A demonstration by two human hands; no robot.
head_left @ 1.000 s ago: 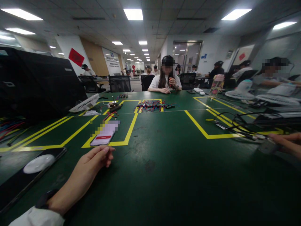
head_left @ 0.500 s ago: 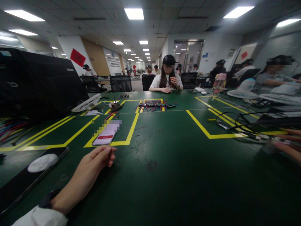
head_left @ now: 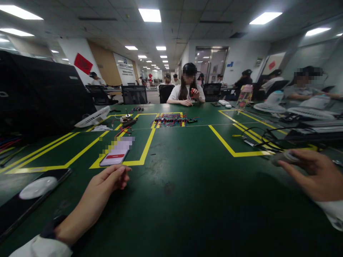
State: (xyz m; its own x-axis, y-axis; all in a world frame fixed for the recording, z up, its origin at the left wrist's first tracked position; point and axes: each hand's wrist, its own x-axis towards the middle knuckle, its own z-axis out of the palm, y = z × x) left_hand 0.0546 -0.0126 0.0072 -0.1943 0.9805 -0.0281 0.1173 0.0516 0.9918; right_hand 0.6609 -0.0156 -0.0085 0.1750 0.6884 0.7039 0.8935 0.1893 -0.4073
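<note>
My left hand (head_left: 107,189) rests on the green table just in front of a phone (head_left: 115,153). Its fingers are loosely curled together, and I see nothing in them. The phone lies face up with a lit screen and a red bar. At the right, my right hand (head_left: 314,171) grips a small grey, rounded cylinder (head_left: 282,157) between thumb and fingers. The cylinder is held over the table near the yellow tape (head_left: 252,154). It is partly covered by the fingers and blurred, so its exact kind is unclear.
A black mat (head_left: 16,214) with a white mouse (head_left: 39,187) lies at the left. Tangled wires with small boards (head_left: 174,120) lie mid-table. Black cables (head_left: 264,137), a bottle (head_left: 244,97) and fans (head_left: 276,101) stand right. A person (head_left: 187,89) sits opposite.
My right hand has come further into view from the right edge, bringing the grey cylinder left and off the cables. My left hand stays in place; the view has turned slightly right.
</note>
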